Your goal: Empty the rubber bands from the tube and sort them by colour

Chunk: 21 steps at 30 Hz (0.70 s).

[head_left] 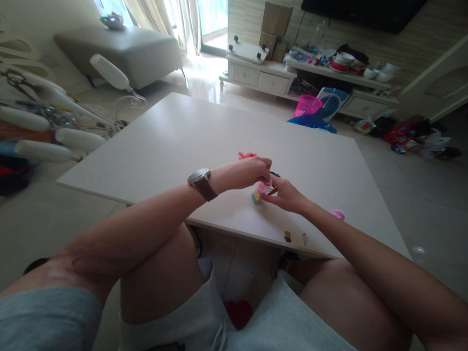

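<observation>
A small clear jar point(257, 193) with blue, yellow and pink contents stands slightly tilted on the white table point(175, 141). My right hand point(288, 196) grips its side with thumb and fingers. Over the jar's mouth, my left hand point(259, 171) bends down with its fingers closed together; what they pinch, if anything, is hidden. Just beyond the left hand lies a heap of red pieces point(247, 155). Some black pieces point(275, 174) show behind the hands. A pink piece, perhaps a lid point(338, 214), rests beside my right forearm.
Close to the table's near edge are a yellow-and-blue cartoon figure point(287, 237) and a small pale key-shaped item point(304, 238). White padded lamp-like arms point(80, 139) stand at the left. Past the far edge are a pink basket point(307, 105) and a blue plastic item point(312, 122).
</observation>
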{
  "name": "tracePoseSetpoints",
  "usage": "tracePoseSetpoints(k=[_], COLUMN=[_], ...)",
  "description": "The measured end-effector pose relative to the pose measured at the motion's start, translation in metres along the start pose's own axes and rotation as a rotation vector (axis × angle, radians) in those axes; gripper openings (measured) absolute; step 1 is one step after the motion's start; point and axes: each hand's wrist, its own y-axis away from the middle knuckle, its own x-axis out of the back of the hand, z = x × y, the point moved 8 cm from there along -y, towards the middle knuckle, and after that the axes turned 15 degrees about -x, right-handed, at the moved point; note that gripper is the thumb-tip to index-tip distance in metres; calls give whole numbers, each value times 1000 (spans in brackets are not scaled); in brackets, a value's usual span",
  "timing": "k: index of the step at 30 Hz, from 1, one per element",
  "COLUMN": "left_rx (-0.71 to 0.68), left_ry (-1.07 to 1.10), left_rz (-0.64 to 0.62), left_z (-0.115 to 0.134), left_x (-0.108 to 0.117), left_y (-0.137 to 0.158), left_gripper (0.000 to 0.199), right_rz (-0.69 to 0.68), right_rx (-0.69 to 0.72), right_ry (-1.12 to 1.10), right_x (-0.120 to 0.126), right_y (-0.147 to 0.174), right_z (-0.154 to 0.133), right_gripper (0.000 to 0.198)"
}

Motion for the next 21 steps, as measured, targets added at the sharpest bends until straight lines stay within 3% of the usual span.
tracePoseSetpoints(k=[4,11,21], left_rx=[-24,63,-3], left_ry=[44,-16,95], left_rz=[33,67,110], left_z=[4,1,0], left_x=[0,4,1], left_y=[-4,-4,-3], left_gripper=[27,19,23], right_rz=[-1,-4,-3], right_rx=[1,0,3], right_ry=[-6,-14,-21], right_x=[0,-2,0], right_y=[-1,-2,-1], right_z=[1,6,4], right_gripper=[35,33,35])
